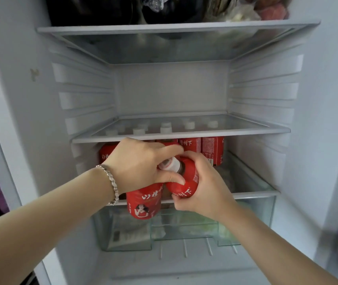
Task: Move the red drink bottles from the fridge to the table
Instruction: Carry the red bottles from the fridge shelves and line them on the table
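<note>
Red upright bottle (144, 202) is hanging from your left hand (137, 165), below and in front of the middle glass shelf (246, 131). Your fingers are curling down over its top, so its cap is hidden. Your left thumb is also pressing on the shoulder of the red tilted bottle (184, 182) just beside it. Your right hand (207, 188) is wrapping closed round that tilted bottle's body, with the fingertips tucked underneath. Its white cap (169, 164) is pointing into your left palm. The two bottles are touching side by side. A silver bracelet (110, 182) is sitting on your left wrist.

Farther in, directly under the glass shelf, more red bottles (211, 151) are standing upright, and one is peeking out past the left side of your left hand. Their white tops are showing faintly through the glass. Well above that shelf, dark bagged items (102, 9) are lying on the topmost level, too blurred to identify.
</note>
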